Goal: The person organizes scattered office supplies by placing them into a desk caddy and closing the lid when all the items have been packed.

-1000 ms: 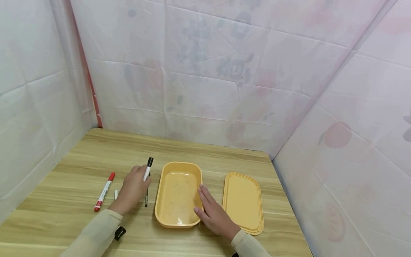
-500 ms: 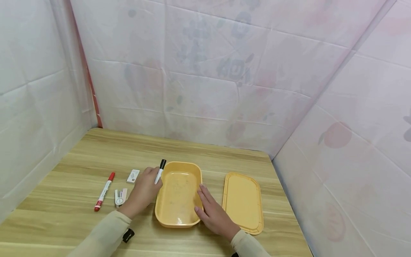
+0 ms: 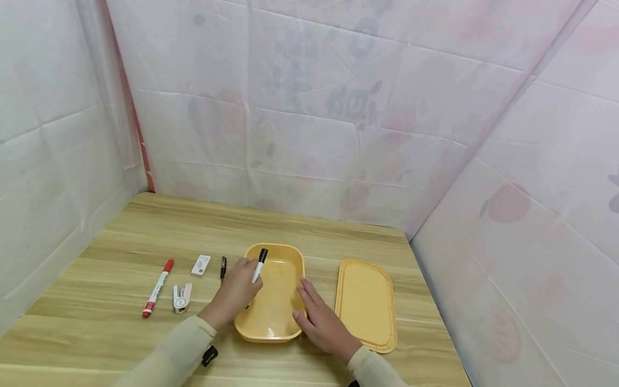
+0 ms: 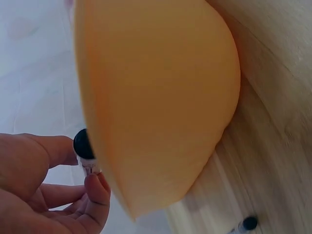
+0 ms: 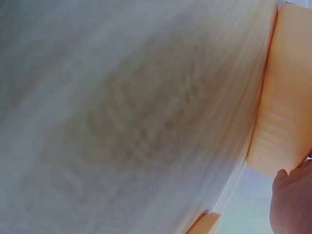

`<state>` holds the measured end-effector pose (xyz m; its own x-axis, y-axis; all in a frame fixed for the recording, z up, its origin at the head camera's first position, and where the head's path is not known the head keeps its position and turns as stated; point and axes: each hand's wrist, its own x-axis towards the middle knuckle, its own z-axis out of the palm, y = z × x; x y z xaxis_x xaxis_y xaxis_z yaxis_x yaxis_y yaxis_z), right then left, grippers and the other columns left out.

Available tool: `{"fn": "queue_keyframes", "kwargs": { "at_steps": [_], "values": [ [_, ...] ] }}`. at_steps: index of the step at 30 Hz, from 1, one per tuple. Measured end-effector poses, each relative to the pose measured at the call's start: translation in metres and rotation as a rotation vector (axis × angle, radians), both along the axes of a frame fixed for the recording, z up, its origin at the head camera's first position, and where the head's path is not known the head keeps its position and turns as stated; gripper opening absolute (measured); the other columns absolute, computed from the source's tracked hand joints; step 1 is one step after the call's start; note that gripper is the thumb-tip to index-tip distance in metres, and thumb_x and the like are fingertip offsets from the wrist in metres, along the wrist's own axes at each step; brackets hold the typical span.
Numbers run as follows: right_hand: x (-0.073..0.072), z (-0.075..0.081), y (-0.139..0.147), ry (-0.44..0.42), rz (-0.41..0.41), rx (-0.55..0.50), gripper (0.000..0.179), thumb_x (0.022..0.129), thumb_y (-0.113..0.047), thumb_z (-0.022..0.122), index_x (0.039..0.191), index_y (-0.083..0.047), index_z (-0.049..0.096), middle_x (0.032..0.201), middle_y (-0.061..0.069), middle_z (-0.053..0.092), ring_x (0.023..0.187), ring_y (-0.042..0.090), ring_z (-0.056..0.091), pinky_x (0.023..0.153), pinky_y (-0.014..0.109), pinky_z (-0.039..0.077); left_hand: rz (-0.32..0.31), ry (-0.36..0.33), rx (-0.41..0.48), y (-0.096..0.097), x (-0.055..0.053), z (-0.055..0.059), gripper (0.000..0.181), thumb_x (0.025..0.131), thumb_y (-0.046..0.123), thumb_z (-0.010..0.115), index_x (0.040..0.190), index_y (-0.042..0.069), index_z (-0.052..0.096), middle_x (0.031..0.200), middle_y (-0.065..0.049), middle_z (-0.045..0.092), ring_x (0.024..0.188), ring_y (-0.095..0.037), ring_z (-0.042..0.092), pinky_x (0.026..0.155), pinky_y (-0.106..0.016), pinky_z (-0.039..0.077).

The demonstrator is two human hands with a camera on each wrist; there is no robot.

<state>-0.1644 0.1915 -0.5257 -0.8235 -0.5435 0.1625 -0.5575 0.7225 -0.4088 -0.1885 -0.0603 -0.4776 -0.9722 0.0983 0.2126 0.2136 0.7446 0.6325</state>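
Note:
My left hand (image 3: 237, 288) grips a white marker with a black cap (image 3: 259, 265) over the left side of a yellow plastic box (image 3: 275, 325). Slanting up and back, the cap end sticks out past the fingers. In the left wrist view, a black end of the marker (image 4: 84, 145) shows between thumb and fingers at the box's rim. My right hand (image 3: 326, 325) rests with fairly straight fingers against the box's right rim. The box stands without its lid, and the part of its floor in sight is bare.
A yellow lid (image 3: 366, 306) lies flat to the right. On the left are a red marker (image 3: 157, 288), a small stapler (image 3: 181, 298) and a small white box (image 3: 200, 265). A black-capped pen (image 3: 223, 267) is partly hidden behind my left hand. Sheeted walls (image 3: 309, 134) surround the table.
My left hand has carried the black-capped marker rightward from above the table to over the yellow box, uncovering the stapler, small white box and pen's end. The right hand has stayed still.

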Motion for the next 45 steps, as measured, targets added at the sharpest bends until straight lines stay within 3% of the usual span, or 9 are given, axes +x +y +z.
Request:
{"fn": "queue_keyframes", "kwargs": {
  "at_steps": [4, 8, 12, 17, 23, 34, 45],
  "values": [
    [0.000, -0.001, 0.000, -0.017, -0.006, -0.007, 0.060, 0.101, -0.041, 0.040, 0.151, -0.009, 0.028, 0.161, 0.002, 0.010, 0.146, 0.018, 0.014, 0.110, 0.045, 0.030, -0.021, -0.045, -0.015, 0.006, -0.002, -0.004, 0.034, 0.087, 0.009, 0.061, 0.119, -0.004, 0.060, 0.097, -0.010, 0.054, 0.072, -0.015, 0.050, 0.052, -0.021, 0.044],
    [-0.001, -0.003, 0.000, -0.024, -0.011, -0.009, 0.060, 0.101, -0.040, 0.041, 0.151, -0.009, 0.028, 0.161, 0.001, 0.009, 0.146, 0.017, 0.014, 0.110, 0.045, 0.030, -0.038, -0.113, -0.051, 0.011, -0.005, -0.006, 0.039, 0.089, 0.011, 0.060, 0.125, -0.006, 0.056, 0.102, -0.012, 0.054, 0.074, -0.017, 0.052, 0.054, -0.023, 0.045],
    [-0.001, -0.003, 0.000, -0.022, -0.010, -0.011, 0.060, 0.101, -0.041, 0.040, 0.151, -0.009, 0.027, 0.161, 0.001, 0.009, 0.146, 0.018, 0.014, 0.111, 0.045, 0.030, -0.040, -0.111, -0.109, 0.015, -0.008, -0.009, 0.037, 0.089, 0.010, 0.059, 0.121, -0.009, 0.058, 0.099, -0.013, 0.054, 0.072, -0.018, 0.051, 0.058, -0.026, 0.045],
    [-0.001, -0.003, 0.000, -0.013, -0.009, -0.013, 0.061, 0.101, -0.041, 0.040, 0.151, -0.009, 0.027, 0.161, 0.001, 0.009, 0.146, 0.018, 0.014, 0.110, 0.046, 0.030, -0.026, -0.048, -0.145, 0.018, -0.007, -0.013, 0.038, 0.086, 0.007, 0.060, 0.119, -0.012, 0.058, 0.096, -0.015, 0.056, 0.074, -0.021, 0.055, 0.062, -0.031, 0.049],
    [0.000, -0.003, 0.000, -0.017, -0.011, -0.007, 0.062, 0.101, -0.044, 0.038, 0.151, -0.010, 0.026, 0.161, 0.001, 0.009, 0.146, 0.019, 0.014, 0.111, 0.045, 0.030, -0.019, 0.044, -0.244, 0.021, -0.009, -0.020, 0.027, 0.081, 0.003, 0.060, 0.104, -0.011, 0.062, 0.085, -0.015, 0.054, 0.061, -0.020, 0.052, 0.054, -0.032, 0.048],
    [0.001, -0.001, 0.000, -0.020, -0.014, 0.001, 0.063, 0.101, -0.047, 0.036, 0.152, -0.010, 0.026, 0.161, 0.001, 0.009, 0.146, 0.018, 0.014, 0.111, 0.044, 0.029, -0.037, 0.117, -0.402, 0.028, -0.009, -0.028, 0.028, 0.081, 0.004, 0.068, 0.101, -0.014, 0.063, 0.080, -0.016, 0.054, 0.057, -0.021, 0.053, 0.051, -0.030, 0.050],
    [0.001, -0.003, -0.001, 0.004, -0.006, 0.004, 0.063, 0.101, -0.046, 0.036, 0.152, -0.012, 0.024, 0.161, 0.002, 0.010, 0.146, 0.018, 0.014, 0.110, 0.044, 0.030, 0.005, 0.207, -0.441, 0.030, -0.011, -0.033, 0.022, 0.081, 0.003, 0.070, 0.092, -0.014, 0.062, 0.076, -0.015, 0.052, 0.051, -0.018, 0.051, 0.043, -0.023, 0.047]
  ]
}}
